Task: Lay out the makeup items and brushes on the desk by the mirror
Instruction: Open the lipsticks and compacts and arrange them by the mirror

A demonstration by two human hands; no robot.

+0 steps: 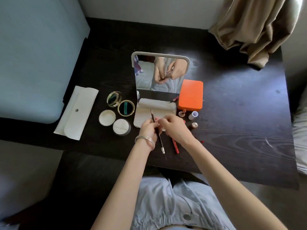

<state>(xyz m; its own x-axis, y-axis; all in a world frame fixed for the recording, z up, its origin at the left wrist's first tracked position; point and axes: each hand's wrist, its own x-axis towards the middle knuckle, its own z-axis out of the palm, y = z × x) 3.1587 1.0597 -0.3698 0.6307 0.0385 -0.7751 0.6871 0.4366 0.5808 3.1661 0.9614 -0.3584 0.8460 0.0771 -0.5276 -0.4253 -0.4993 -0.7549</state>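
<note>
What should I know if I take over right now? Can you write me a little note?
Left hand holds a dark brow pencil; right hand pinches something small beside it, too hidden to name.
Already out on the desk: mirror, orange case, gold compact open, white powder jar with its lid off, white pouch, red pencil, small bottles.
Left: put the brow pencil down, then lay out whatever remains.

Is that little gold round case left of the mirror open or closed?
Open: the gold case lies with its lid flipped back beside it.
</note>
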